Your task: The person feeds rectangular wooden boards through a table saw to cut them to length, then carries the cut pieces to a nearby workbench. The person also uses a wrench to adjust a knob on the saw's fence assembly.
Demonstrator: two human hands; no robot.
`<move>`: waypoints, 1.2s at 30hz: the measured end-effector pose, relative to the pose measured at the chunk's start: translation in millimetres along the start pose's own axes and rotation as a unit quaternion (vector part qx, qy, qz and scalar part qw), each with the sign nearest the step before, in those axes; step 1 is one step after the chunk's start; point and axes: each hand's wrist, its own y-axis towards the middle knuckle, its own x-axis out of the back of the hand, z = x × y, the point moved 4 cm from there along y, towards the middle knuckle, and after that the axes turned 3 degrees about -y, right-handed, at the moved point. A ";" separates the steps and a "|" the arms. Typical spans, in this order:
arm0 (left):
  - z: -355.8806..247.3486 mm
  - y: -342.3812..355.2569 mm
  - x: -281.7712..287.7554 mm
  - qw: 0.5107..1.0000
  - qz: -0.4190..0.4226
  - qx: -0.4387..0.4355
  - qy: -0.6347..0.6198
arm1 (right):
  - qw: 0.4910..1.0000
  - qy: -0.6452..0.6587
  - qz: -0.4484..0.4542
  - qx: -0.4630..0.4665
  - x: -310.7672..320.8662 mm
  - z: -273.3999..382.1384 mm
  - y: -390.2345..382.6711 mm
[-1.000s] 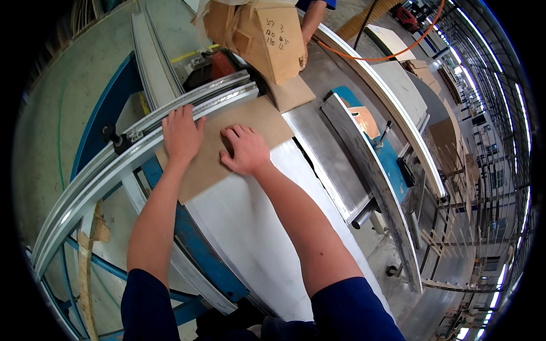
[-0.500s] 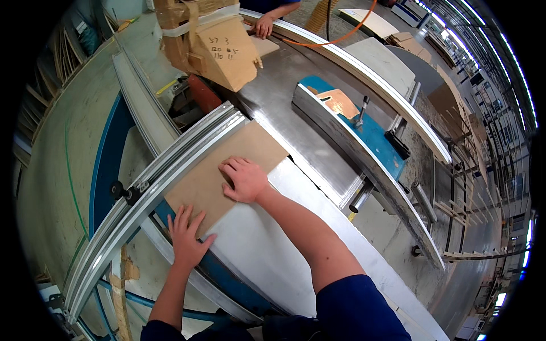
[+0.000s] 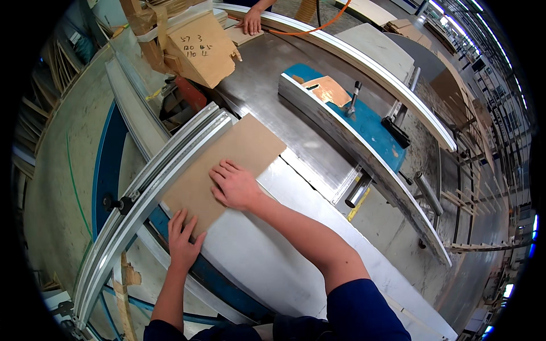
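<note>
A flat brown fiberboard panel [image 3: 250, 145] lies on the pale metal table [image 3: 250, 256] of what looks like a panel saw. Its far-left edge runs along a silver aluminium fence [image 3: 170, 162]. My right hand [image 3: 234, 184] rests on the panel's near half, fingers a little bent and apart, gripping nothing. At the panel's near-left corner my left hand [image 3: 185, 238] is open, its fingertips on the board and its thumb by the near edge. The undersides of both hands are hidden.
Beyond the panel stands a taped cardboard stack [image 3: 199, 48] with handwriting. A co-worker's hand [image 3: 249, 21] rests on a small board [image 3: 243, 35] there. To the right are a long grey guide fence [image 3: 341, 133], a blue plate [image 3: 392, 145] with a black-handled lever [image 3: 354, 99], and an orange hose [image 3: 318, 31].
The view has shifted slightly. My right hand sits a little nearer me on the panel, and my left thumb is drawn closer to its fingers. The co-worker's hand is spread flatter on the small board.
</note>
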 end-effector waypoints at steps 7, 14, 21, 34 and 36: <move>-23.8 47.0 -37.8 0.999 -0.021 -0.003 -0.036 | 0.998 0.050 -0.010 -0.022 0.4 -2.7 -4.3; -39.5 83.8 -62.3 0.998 -0.020 -0.025 -0.051 | 0.997 0.061 -0.010 -0.051 5.9 -25.1 -0.8; -47.4 96.3 -72.2 0.998 -0.035 -0.037 -0.030 | 0.998 0.035 0.029 -0.032 10.7 -44.3 3.1; 12.2 176.1 -18.2 0.984 -0.172 0.025 0.042 | 0.995 0.013 0.008 0.098 4.0 -51.5 9.2; 23.0 186.7 -32.8 0.982 -0.153 0.068 0.085 | 0.994 0.028 0.004 0.110 5.5 -49.0 12.8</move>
